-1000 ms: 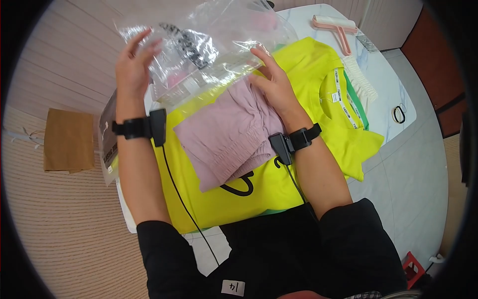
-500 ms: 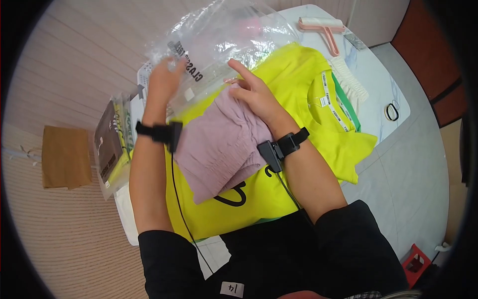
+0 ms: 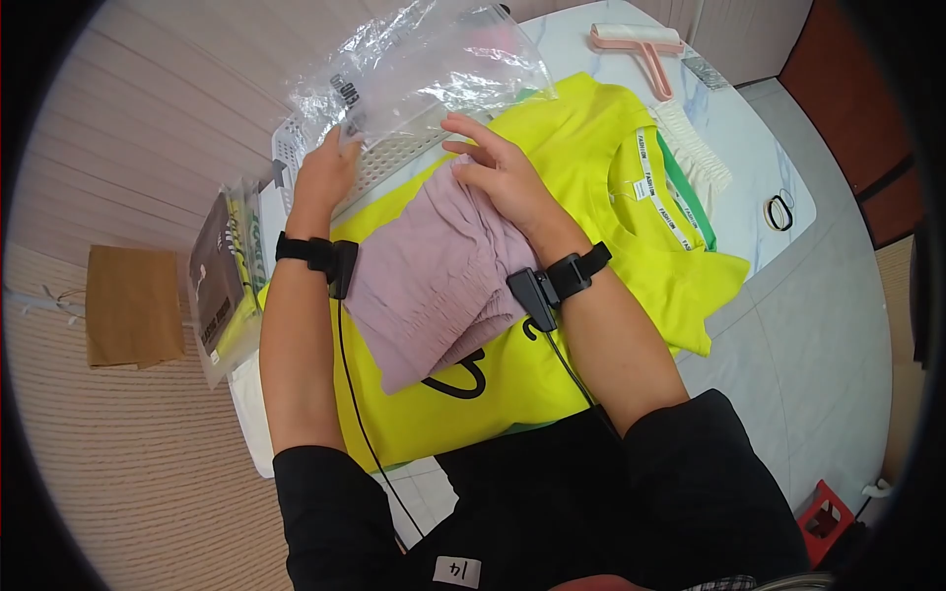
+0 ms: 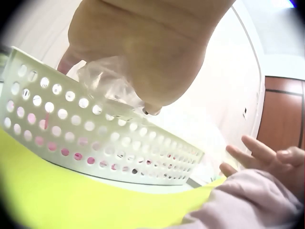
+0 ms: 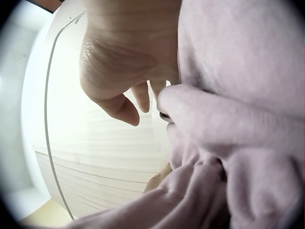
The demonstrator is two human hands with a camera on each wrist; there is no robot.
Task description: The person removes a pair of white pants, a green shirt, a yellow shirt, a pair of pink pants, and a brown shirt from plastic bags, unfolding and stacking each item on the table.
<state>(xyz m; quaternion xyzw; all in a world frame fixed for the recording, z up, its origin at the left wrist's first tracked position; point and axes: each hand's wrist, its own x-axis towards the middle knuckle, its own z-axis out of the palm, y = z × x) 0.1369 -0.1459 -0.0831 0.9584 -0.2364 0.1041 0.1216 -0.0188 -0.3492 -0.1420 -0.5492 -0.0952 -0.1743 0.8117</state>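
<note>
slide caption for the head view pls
The left hand holds a clear plastic bag by a white basket; the right hand is at a folded pink garment on a yellow shirt.

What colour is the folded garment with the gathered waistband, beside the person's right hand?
Pale dusty pink; the folded garment shows best in the head view.

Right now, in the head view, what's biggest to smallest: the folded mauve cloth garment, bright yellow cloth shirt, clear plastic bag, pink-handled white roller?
Yellow shirt
Mauve garment and plastic bag: too alike to rank
White roller
</note>
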